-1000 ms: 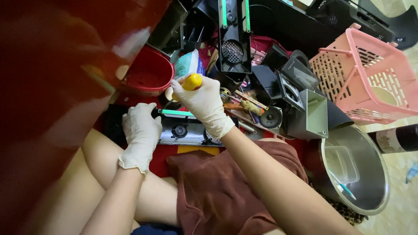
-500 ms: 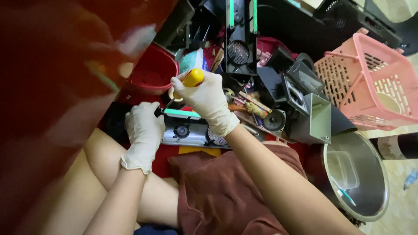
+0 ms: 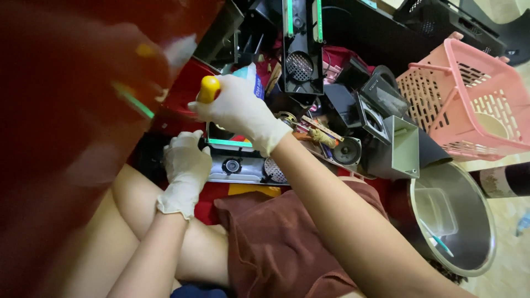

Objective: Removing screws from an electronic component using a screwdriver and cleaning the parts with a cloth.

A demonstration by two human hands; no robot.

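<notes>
A big red blurred mass [image 3: 72,110] fills the left, and a pink basket [image 3: 469,99] and a steel bowl [image 3: 458,221] sit to the right, well apart from the work. In the middle, among a far heap of black plastic housings [image 3: 302,49] and small speakers [image 3: 348,150], lies a silver device panel [image 3: 243,165] with a green strip, just beyond the person's knees. The gloved left hand [image 3: 185,168] rests flat on the panel's left end, fingers spread and pressing rather than gripping. The gloved right hand [image 3: 240,113] is closed around a yellow-handled screwdriver [image 3: 208,88], held upright above the panel; its tip is hidden. To do this well, I judge the driver should stay square to the screw, with the left hand bracing the panel so it cannot slide.
</notes>
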